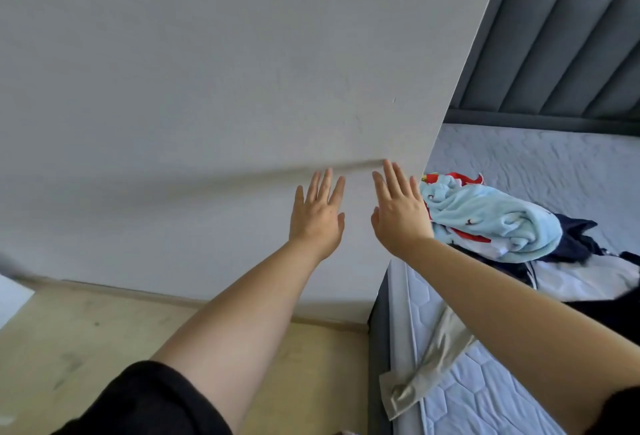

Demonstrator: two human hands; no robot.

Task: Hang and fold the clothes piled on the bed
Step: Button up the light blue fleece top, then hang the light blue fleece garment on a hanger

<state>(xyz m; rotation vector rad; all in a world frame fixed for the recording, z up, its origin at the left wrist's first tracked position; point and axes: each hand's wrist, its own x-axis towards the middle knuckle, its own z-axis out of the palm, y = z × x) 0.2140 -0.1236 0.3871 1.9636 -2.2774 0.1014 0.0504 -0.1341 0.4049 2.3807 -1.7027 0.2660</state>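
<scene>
Clothes pile (pixel 502 227) heaped on the mattress (pixel 519 150), close to its side edge and well short of the grey padded headboard (pixel 554 54). On top, a light blue fleece item (pixel 485 216) with red trim and small dark printed marks, too small to read. Beneath and beside it, a dark navy garment (pixel 575 237) and a white garment (pixel 595 279). Apart from the pile, a beige garment (pixel 440 355) draped over the mattress edge, hanging down beside the grey bed frame (pixel 379 348). Left hand (pixel 317 216) and right hand (pixel 398 213) held up side by side before the pale wall (pixel 173 71), backs to the camera, holding nothing. Fingers straight and slightly spread on the left, straight and close together on the right, thumbs out. Contact with the wall: cannot tell. Right hand overlapping the pile's edge in view. Black sleeve (pixel 156 400) on the left upper arm. Beige floor (pixel 86 330) below the wall.
</scene>
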